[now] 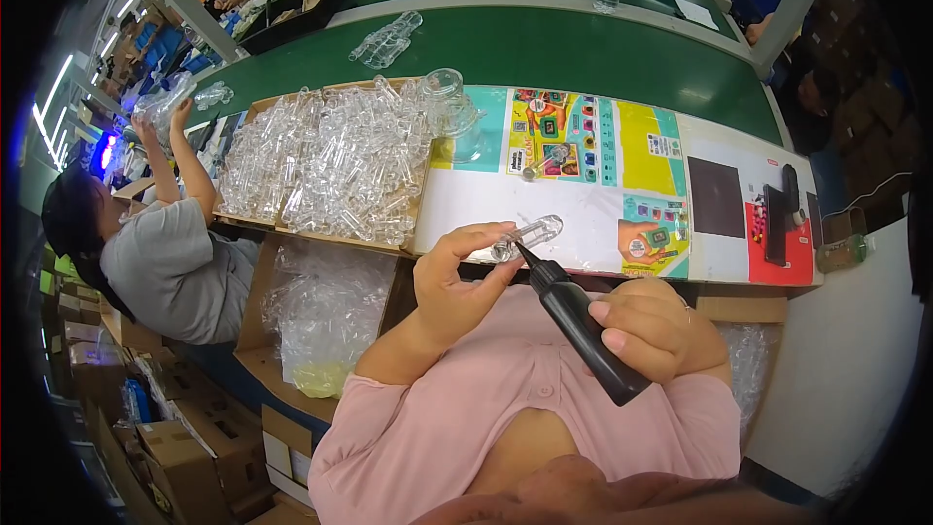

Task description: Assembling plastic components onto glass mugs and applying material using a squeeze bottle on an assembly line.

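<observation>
Between the thumb and fingers of my left hand (457, 277) is a small clear plastic tube-shaped part (535, 232), its rounded end pointing right. My right hand (646, 326) is closed around a black squeeze bottle (588, 335), tilted so its thin nozzle tip meets or nearly meets the clear part; contact is too small to tell. To the left, a shallow cardboard box (420, 199) holds a heap of similar clear parts (340, 160). One more small clear piece (546, 163) lies on the printed board (573, 204) ahead of my hands.
Larger clear round pieces (449, 107) rest at the box's right corner. Behind, a clear plastic piece (387, 39) lies on the green table (486, 39). A black phone-like device (775, 224) sits at the right. At left, a co-worker in grey (175, 262) handles clear plastic.
</observation>
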